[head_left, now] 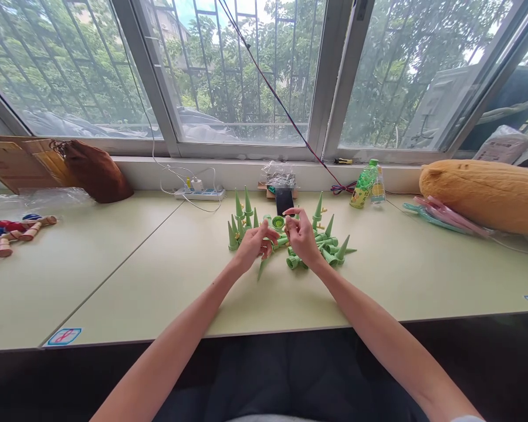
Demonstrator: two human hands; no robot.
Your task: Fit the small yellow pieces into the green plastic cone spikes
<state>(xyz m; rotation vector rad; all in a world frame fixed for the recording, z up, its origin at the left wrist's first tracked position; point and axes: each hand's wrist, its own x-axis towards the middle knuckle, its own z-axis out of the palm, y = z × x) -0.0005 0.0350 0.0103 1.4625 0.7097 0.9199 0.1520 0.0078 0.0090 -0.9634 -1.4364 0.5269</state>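
Observation:
My left hand [256, 241] is closed around a green plastic spike [261, 268], whose point slants down below my fingers. Between my hands shows a round green mouth [278, 223]; whether it belongs to the held spike, I cannot tell. My right hand [303, 239] is in a pinch just right of that mouth, and what its fingertips hold is too small to name. Several green spikes [239, 205] stand upright behind my left hand. Loose green tubular parts [330, 252] lie in a pile beside my right hand, near another standing spike [318, 208] with a small yellow piece.
A dark phone-like slab [284, 200] lies behind the spikes. At the back are a power strip [209, 194], a green bottle [364, 184] and a brown bag [97, 173]. Wooden toys [15, 231] lie far left; an orange plush cushion [484, 196] rests at right.

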